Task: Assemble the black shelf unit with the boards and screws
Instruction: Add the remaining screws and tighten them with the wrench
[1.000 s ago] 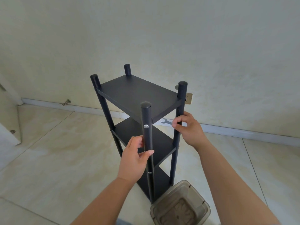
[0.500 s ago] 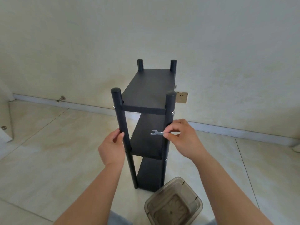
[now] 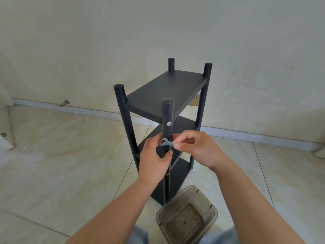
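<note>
Wide tiled floor (image 3: 52, 164) here, pale wall (image 3: 158, 32) behind with a white skirting board (image 3: 88, 111) running along its foot, and right in the middle stands the black shelf unit (image 3: 165, 92), upright on the tiles, three boards stacked between four round posts. The top board (image 3: 163, 90) sits just below the post caps, the middle board (image 3: 182, 125) shows beneath it, and the bottom board (image 3: 177, 175) lies down by the floor. The nearest post (image 3: 167, 113) faces the camera, a silver screw head (image 3: 168, 123) showing in it just under the top board, another small screw (image 3: 167, 174) lower down the same post. Just beside the foot of the unit, closer to the person, there's a smoky clear plastic container (image 3: 187, 215), its rim near the bottom board's corner. Now the hands: the left hand (image 3: 154, 159) is wrapped around that nearest post, thumb curled across the front. The right hand (image 3: 197, 148) is up at the same height, thumb and fingertips pinching the handle of a small flat metal wrench (image 3: 167, 143), its open end pointing left across the front of the post, close to the left fingers. A wall socket (image 3: 194, 101) peeks out behind the far right post, and a metal doorstop (image 3: 64, 103) sits by the skirting on the left.
</note>
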